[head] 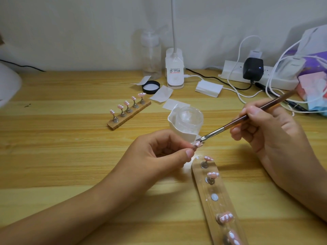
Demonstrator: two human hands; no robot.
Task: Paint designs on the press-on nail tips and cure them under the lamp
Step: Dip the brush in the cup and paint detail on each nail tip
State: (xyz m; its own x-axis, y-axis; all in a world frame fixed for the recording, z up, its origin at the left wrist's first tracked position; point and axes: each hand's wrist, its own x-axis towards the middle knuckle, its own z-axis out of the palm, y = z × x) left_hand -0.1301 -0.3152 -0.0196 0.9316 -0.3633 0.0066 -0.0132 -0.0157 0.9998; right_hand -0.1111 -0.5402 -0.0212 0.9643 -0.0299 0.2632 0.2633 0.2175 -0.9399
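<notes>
From my feed, the clear jar (190, 117) sits tilted in a white holder (177, 129) near the middle of the wooden table (70, 138); I can't tell how full it is. Behind it a black lid (150, 87) lies with its white inside up, and a clear pump bottle (151, 55) stands by the wall, looking nearly empty.

My left hand (159, 152) pinches a small peg between thumb and fingertips, with a pink nail tip (197, 143) on top, just in front of the holder. My right hand (269, 128) grips the brush (247, 117) like a pen. The brush slants from upper right down to lower left, its bristles meeting the nail tip.

The near wooden strip (207, 200) runs lengthwise from below the held tip towards me, carrying four painted tips and one bare metal disc. The far strip (123, 119) lies diagonally to the left with five tips.
</notes>
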